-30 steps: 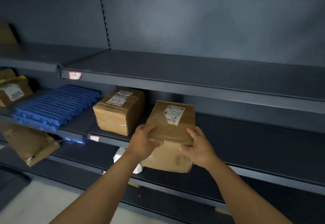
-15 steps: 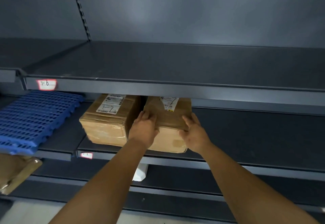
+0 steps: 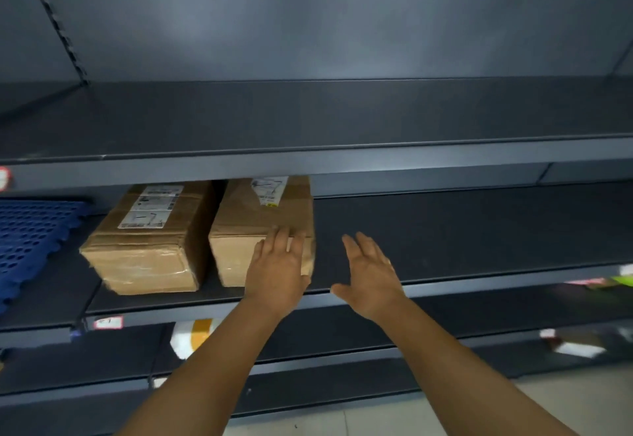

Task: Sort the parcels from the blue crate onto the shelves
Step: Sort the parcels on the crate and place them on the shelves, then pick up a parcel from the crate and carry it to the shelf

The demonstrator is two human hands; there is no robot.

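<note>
The right box (image 3: 253,230) is sitting on the middle shelf (image 3: 445,285), just beside the left box (image 3: 154,240), with a thin gap between them. The left hand (image 3: 277,271) is resting flat on the front right corner of the right box, fingers straight and close together, gripping nothing. The right hand (image 3: 371,274) is hovering over the bare shelf next to the box, fingers straight and a little spread, holding nothing.

What could go wrong: the right box is sitting close to the front edge of the shelf. If the left hand drags on it while pulling away, the box could slide forward and tip off. A hard push could also bump it into the left box.

Both boxes are wearing white labels with a handwritten mark that looks like "1-7". The small print is too tiny to read. A red-edged tag (image 3: 108,322) is sticking to the shelf front below; its writing is blurry. A blue mat (image 3: 30,240) is lying to the left.
</note>
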